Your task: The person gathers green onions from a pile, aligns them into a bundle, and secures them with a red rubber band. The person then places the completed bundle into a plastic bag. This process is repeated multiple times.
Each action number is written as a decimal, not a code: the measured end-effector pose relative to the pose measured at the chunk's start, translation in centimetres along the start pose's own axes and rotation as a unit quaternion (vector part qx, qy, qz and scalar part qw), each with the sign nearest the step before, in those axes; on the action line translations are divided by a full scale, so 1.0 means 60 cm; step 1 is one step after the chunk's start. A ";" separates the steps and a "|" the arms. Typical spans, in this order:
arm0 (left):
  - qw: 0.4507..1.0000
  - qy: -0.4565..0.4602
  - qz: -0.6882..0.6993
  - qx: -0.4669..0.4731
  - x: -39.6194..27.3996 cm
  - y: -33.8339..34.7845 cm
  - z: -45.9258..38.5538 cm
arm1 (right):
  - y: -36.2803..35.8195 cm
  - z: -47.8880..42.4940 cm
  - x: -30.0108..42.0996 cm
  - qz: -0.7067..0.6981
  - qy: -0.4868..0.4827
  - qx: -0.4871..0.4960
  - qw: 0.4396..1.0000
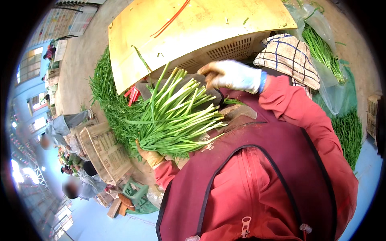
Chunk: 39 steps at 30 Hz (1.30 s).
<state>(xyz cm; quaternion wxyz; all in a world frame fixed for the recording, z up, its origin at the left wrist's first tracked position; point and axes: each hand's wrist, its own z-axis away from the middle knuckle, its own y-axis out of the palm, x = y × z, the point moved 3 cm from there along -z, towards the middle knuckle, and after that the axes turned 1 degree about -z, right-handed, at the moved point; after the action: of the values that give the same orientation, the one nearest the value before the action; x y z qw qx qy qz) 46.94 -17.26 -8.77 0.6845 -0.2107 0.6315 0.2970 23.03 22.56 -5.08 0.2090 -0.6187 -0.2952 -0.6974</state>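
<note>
My left hand [152,157], in a yellowish glove, grips a large loose bunch of long green leafy stalks, which look like garlic chives [181,111]. The pale cut ends fan out to the upper right over my lap. My right hand [230,75], in a white glove with brown-stained fingers, is raised just beyond the stalk ends, its fingers bent and somewhat apart; nothing shows in it. Beyond the bunch stands a yellow board [181,39] on a plastic crate [229,49]. Red strips [132,95] lie by the board's near left corner.
Heaped greens [108,87] lie left of the board. At right are a checked cloth [285,54], bagged stalks [322,51] and more greens [346,135]. Crates [105,153] and a green plastic stool [135,191] stand at lower left. Other people [87,180] are farther left.
</note>
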 end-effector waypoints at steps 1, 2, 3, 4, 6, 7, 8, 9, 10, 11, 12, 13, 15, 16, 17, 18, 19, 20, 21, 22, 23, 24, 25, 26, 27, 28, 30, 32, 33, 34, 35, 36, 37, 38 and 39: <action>1.000 -0.004 -0.008 -0.002 0.003 0.003 -0.005 | 0.021 -0.003 0.005 0.087 -0.035 0.002 0.996; 1.000 -0.008 -0.016 -0.004 0.005 0.005 -0.011 | 0.040 -0.009 -0.001 0.021 0.027 0.046 0.998; 0.994 -0.072 0.087 0.006 0.013 -0.006 -0.017 | 0.057 -0.010 -0.007 -0.047 0.089 0.093 0.991; 0.973 -0.135 0.189 0.015 0.016 -0.016 -0.025 | 0.062 -0.006 0.001 -0.115 0.141 0.091 0.979; 0.999 -0.011 -0.019 0.030 0.024 -0.014 -0.021 | 0.050 -0.012 -0.014 -0.158 0.165 0.064 0.971; 0.976 -0.118 0.182 -0.008 0.019 0.006 -0.024 | 0.046 -0.012 -0.024 -0.180 0.177 0.049 0.966; 0.991 -0.077 0.109 -0.005 0.011 0.019 -0.015 | 0.044 -0.010 -0.028 -0.178 0.169 0.040 0.969; 0.999 -0.031 0.037 -0.004 0.007 0.026 -0.004 | 0.044 -0.008 -0.031 -0.172 0.180 0.033 0.968; 0.977 -0.098 0.188 -0.002 0.022 -0.005 -0.017 | 0.043 -0.006 -0.030 -0.163 0.188 0.026 0.968; 0.928 -0.161 0.335 0.002 0.036 -0.034 -0.028 | 0.042 -0.002 -0.030 -0.154 0.195 0.020 0.968; 0.956 -0.131 0.254 -0.072 0.016 0.040 -0.020 | 0.025 0.005 -0.039 -0.126 0.197 0.001 0.972; 0.977 -0.104 0.186 -0.008 0.010 0.040 -0.018 | 0.025 0.012 -0.041 -0.162 0.205 -0.007 0.965; 0.940 -0.135 0.313 -0.024 0.030 0.013 -0.040 | 0.004 0.016 -0.032 -0.160 0.199 -0.037 0.966; 0.945 -0.122 0.301 -0.033 0.029 0.017 -0.038 | -0.022 0.014 -0.016 -0.146 0.197 -0.099 0.964; 0.950 -0.110 0.288 -0.042 0.027 0.021 -0.034 | -0.057 0.009 -0.030 -0.137 0.200 -0.175 0.954; 0.955 -0.095 0.274 -0.053 0.021 0.029 -0.031 | -0.071 -0.004 -0.008 -0.098 0.158 -0.177 0.966; 0.964 -0.070 0.252 -0.056 0.017 0.041 -0.033 | -0.083 -0.017 0.030 -0.059 0.116 -0.181 0.975; 0.972 -0.046 0.221 -0.064 0.007 0.048 -0.023 | -0.070 -0.039 0.079 0.012 0.054 -0.125 0.991; 0.979 -0.025 0.191 -0.068 -0.002 0.055 -0.013 | -0.044 -0.063 0.132 0.082 -0.010 -0.071 0.994; 0.993 0.066 -0.023 -0.099 -0.022 0.063 0.007 | -0.016 -0.093 0.178 0.258 -0.091 -0.021 0.962; 0.995 0.045 0.003 -0.089 -0.025 0.078 0.003 | -0.003 -0.124 0.172 0.189 -0.136 -0.009 0.972; 0.996 0.026 0.030 -0.085 -0.033 0.087 0.012 | 0.004 -0.162 0.184 0.377 -0.240 0.000 0.895; 0.996 0.004 0.059 -0.071 -0.039 0.101 0.013 | -0.007 -0.203 0.175 0.457 -0.216 -0.011 0.863; 0.999 0.001 0.037 -0.038 -0.039 0.105 0.002 | -0.028 -0.240 0.168 0.554 -0.139 -0.036 0.820; 0.998 -0.013 0.064 -0.024 -0.036 0.102 -0.006 | -0.054 -0.275 0.154 0.613 -0.129 -0.079 0.775; 0.995 -0.031 0.091 -0.007 -0.026 0.101 -0.017 | -0.086 -0.307 0.131 0.669 -0.113 -0.124 0.724; 0.995 -0.035 0.097 -0.015 -0.010 0.090 -0.018 | -0.127 -0.342 0.093 0.690 -0.084 -0.139 0.705; 0.996 -0.013 0.061 -0.058 -0.002 0.078 -0.006 | -0.153 -0.357 0.064 0.629 -0.057 -0.084 0.771; 0.995 -0.002 0.063 -0.078 0.002 0.064 0.001 | -0.161 -0.364 0.042 0.596 -0.074 -0.061 0.797; 0.993 0.006 0.070 -0.094 0.013 0.053 0.004 | -0.174 -0.361 0.030 0.567 -0.088 -0.039 0.818; 0.991 0.013 0.077 -0.109 0.023 0.048 0.003 | -0.191 -0.355 0.020 0.538 -0.100 -0.018 0.837; 0.988 0.015 0.101 -0.113 0.017 0.050 0.005 | -0.197 -0.342 0.017 0.523 -0.124 0.010 0.843; 0.991 0.024 0.077 -0.102 0.015 0.053 0.006 | -0.201 -0.340 0.012 0.499 -0.127 0.005 0.857; 0.994 0.033 0.053 -0.090 0.014 0.057 0.007 | -0.206 -0.340 0.008 0.476 -0.130 0.001 0.870; 0.996 0.042 0.026 -0.079 0.000 0.068 0.010 | -0.208 -0.337 0.003 0.450 -0.132 -0.004 0.883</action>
<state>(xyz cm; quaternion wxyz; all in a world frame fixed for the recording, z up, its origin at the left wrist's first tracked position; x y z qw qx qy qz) 44.63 -13.87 -8.33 0.6310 -0.2597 0.6395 0.3542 -0.13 18.21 -8.03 0.4572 -0.7723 -0.0071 -0.4411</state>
